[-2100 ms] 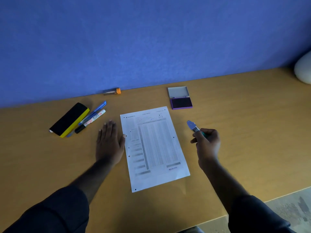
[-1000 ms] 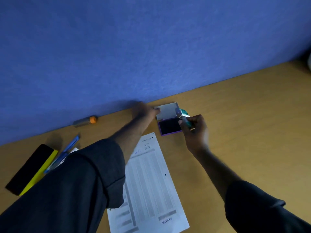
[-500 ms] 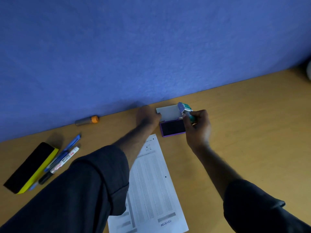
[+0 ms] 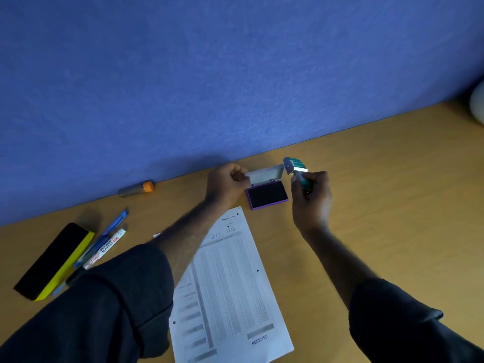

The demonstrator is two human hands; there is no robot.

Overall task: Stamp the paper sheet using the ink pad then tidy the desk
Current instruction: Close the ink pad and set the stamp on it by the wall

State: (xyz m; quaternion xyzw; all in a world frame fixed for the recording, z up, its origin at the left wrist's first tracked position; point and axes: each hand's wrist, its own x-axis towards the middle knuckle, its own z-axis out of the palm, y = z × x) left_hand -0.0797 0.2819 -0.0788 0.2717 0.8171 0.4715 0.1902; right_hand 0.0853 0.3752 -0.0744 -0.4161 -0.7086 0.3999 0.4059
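The purple ink pad (image 4: 267,196) lies near the blue wall, its dark pad showing. Its grey lid (image 4: 267,174) stands partly raised, and my left hand (image 4: 226,184) pinches the lid's left edge. My right hand (image 4: 310,197), just right of the pad, holds a green-handled stamp (image 4: 296,167) tilted up above the lid's right corner. The printed paper sheet (image 4: 230,289) lies in front of the pad, with a blue "RECEIVED" mark near its lower right corner. My left forearm and sleeve cover the sheet's left part.
A black and yellow eraser block (image 4: 55,260) lies at the left, beside a blue pen (image 4: 104,234) and a white marker (image 4: 104,248). A small orange-capped tube (image 4: 136,189) rests against the wall. A white rounded object (image 4: 478,103) sits at the far right edge.
My left hand left the desk beside the sheet, reached to the ink pad and took its lid, now tilted up. My right hand carried the stamp from beside the sheet to the pad.
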